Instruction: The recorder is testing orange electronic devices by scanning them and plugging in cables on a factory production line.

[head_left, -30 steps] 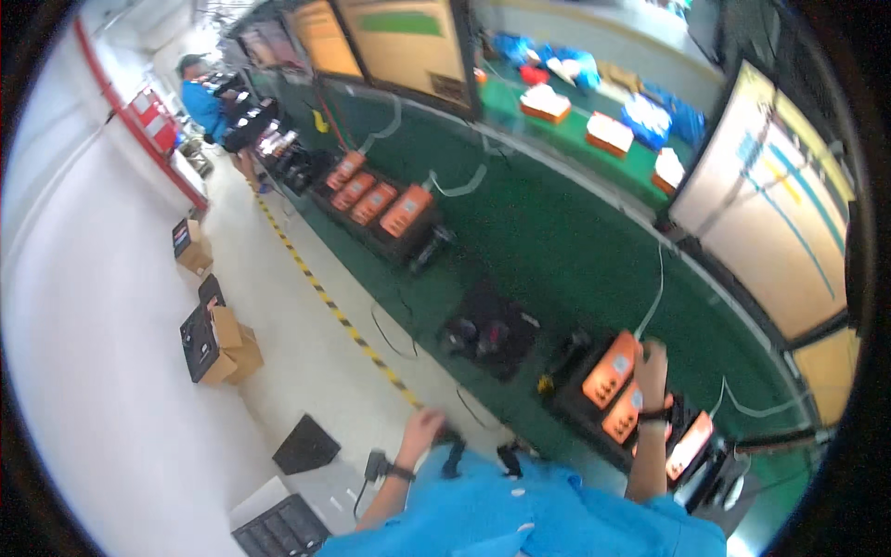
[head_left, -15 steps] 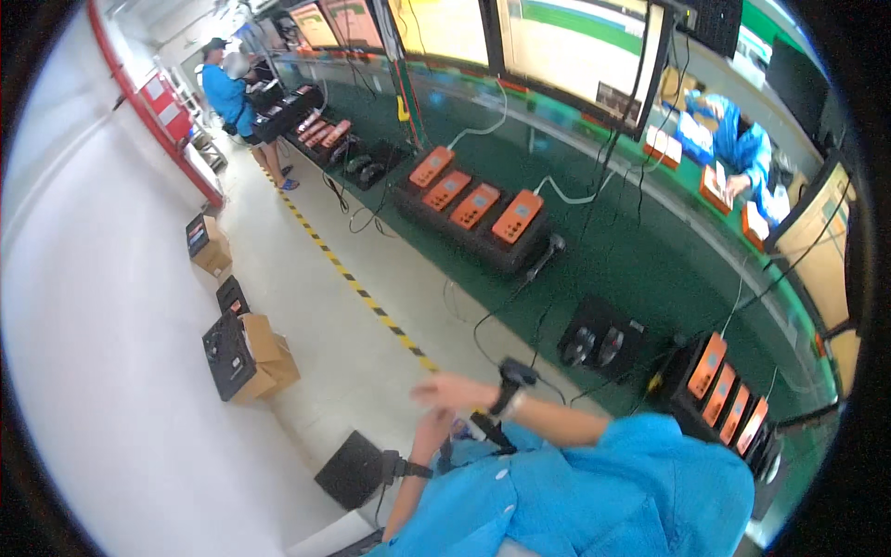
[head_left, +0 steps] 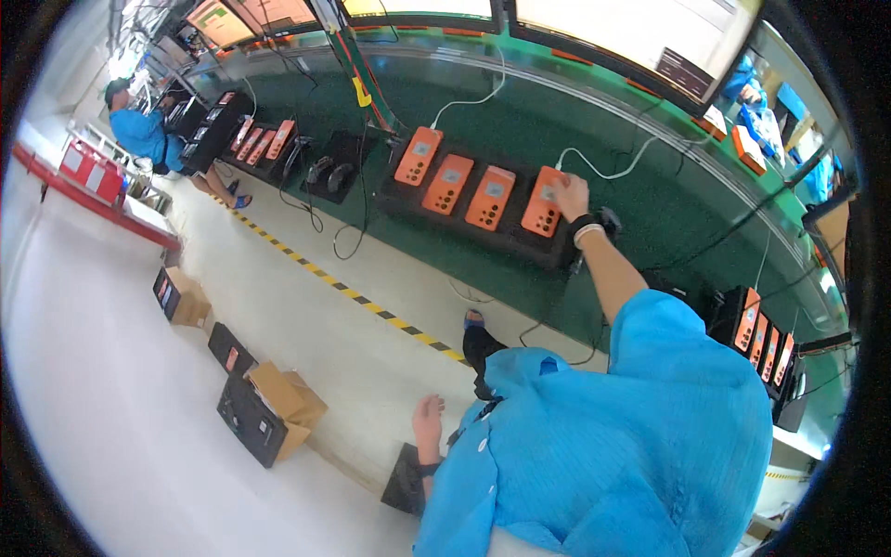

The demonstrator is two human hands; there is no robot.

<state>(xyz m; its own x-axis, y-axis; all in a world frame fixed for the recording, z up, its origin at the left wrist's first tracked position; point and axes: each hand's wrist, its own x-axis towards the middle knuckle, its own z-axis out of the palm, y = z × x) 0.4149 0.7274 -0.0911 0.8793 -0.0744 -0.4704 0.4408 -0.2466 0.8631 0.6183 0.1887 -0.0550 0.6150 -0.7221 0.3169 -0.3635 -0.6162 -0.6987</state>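
My right hand [head_left: 570,197] reaches over the green bench, fingers bent against the upper right edge of an orange handheld device [head_left: 540,212]. A white cable [head_left: 599,173] runs to that device's top end, right beside my fingertips. Its neighbours, several more orange devices [head_left: 489,201], lie in a row on a black foam tray [head_left: 464,229]; the leftmost also has a white cable [head_left: 457,99] at its top. My left hand [head_left: 428,429] hangs low beside my blue smock, palm up, fingers loosely apart and holding nothing.
Monitors [head_left: 640,37] stand along the bench's back. Another black tray with orange devices [head_left: 761,339] sits at right. Cardboard boxes [head_left: 283,395] with black panels line the floor at left, past striped tape [head_left: 320,272]. One person [head_left: 139,130] stands far left; another works across the bench.
My hands were together in front of my body. My right hand has moved up and right onto the rightmost orange device; my left has dropped to my side. The view has shifted.
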